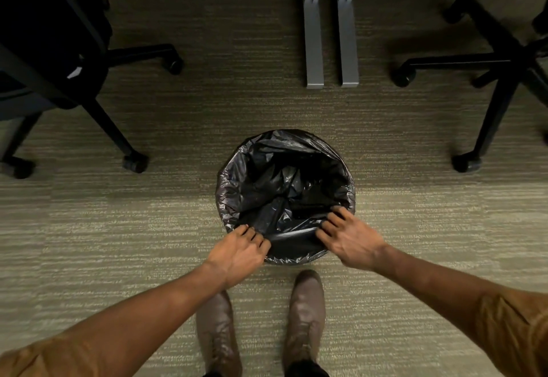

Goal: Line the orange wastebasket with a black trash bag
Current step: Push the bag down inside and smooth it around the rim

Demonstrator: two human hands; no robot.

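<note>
A black trash bag (281, 187) fills a round wastebasket on the carpet, seen from straight above. The bag's edge is folded over the rim all the way round, so no orange of the basket shows. My left hand (240, 250) grips the bag at the near left part of the rim, fingers curled on the plastic. My right hand (350, 236) grips the bag at the near right part of the rim. A smooth fold of plastic stretches between the two hands.
Two brown shoes (307, 311) stand just below the basket. A black office chair base (98, 104) is at the left, another chair base (498, 80) at the right. Two grey desk legs (329, 36) stand beyond the basket on the striped carpet.
</note>
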